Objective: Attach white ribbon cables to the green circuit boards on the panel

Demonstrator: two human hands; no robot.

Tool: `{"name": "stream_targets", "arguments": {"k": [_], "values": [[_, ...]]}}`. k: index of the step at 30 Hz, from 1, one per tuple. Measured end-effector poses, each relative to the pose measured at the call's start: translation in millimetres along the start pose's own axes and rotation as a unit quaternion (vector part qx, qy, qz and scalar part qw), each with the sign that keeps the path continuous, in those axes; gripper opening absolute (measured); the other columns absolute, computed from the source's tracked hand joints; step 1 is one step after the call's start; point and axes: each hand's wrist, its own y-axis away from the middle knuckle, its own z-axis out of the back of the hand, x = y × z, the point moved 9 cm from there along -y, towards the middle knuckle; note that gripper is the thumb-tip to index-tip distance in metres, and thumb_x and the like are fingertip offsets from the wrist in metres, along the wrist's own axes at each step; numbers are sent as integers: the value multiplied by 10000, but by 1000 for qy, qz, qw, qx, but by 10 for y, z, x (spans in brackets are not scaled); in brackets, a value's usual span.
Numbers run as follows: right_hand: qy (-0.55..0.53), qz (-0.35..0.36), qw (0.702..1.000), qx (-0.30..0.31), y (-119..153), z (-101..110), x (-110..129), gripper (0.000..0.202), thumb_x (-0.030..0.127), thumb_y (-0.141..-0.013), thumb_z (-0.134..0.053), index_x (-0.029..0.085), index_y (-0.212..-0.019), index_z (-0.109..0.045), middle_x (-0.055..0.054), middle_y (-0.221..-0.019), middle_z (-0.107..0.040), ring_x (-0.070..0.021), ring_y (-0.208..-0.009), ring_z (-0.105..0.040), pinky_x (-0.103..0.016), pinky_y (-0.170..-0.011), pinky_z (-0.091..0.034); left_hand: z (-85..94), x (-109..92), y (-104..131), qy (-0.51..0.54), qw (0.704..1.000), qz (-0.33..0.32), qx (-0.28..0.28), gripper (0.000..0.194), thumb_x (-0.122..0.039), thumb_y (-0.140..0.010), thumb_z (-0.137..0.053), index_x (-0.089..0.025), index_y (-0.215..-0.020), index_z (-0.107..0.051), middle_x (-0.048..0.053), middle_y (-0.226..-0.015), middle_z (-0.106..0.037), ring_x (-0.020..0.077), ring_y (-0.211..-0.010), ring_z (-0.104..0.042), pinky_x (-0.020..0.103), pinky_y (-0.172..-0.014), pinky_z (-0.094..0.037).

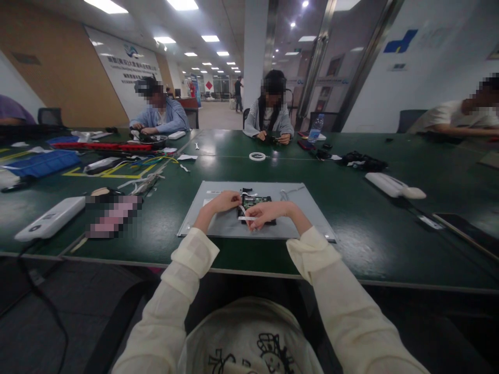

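Head | white strip [245, 218] in right grip [270, 211] | circuit board [255, 200] beneath

- A black and green circuit board [257, 200], partly hidden, lies at the middle of the grey panel [307, 215].
- A narrow white strip [245, 218], bent, is above the panel's middle.

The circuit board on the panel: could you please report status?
Left hand at left edge of circuit board, grip unclear. Right hand holding white strip. Circuit board on grey panel, partly hidden by right hand.
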Motion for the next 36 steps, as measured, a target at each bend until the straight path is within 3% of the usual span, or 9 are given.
{"name": "stream_targets", "arguments": {"k": [20, 26, 36], "values": [[8, -19, 999, -26, 3, -7, -5, 371, 387, -660, -705, 142, -885, -542, -37, -920, -604, -147, -887, -591, -270, -785, -473, 12, -125, 73, -35, 999, -6, 1, 124, -211, -744, -481, -161, -753, -594, 19, -729, -610, 142, -666, -528, 225, -635, -387], [5, -24, 1000, -17, 9, -24, -2, 373, 409, -657, -706, 147, -866, -543, -33, -924, -608, -149, -912, -585, -275, -811, -463, 22, -99, 95, -13, 1000, 11, -23, 131, -246, -723, -508, -155, -761, -593, 25, -733, -611, 150, -666, -537, 230, -618, -390], [4, -15, 1000, -24, 3, -19, 3, 358, 381, -660, -710, 143, -870, -544, -31, -900, -610, -141, -881, -591, -273, -803, -469, -2, -64, 88, 12, 1000, 2, -16, 92, -209, -708, -518, -153, -757, -571, 7, -719, -587, 137, -663, -524, 225, -624, -399]]}}
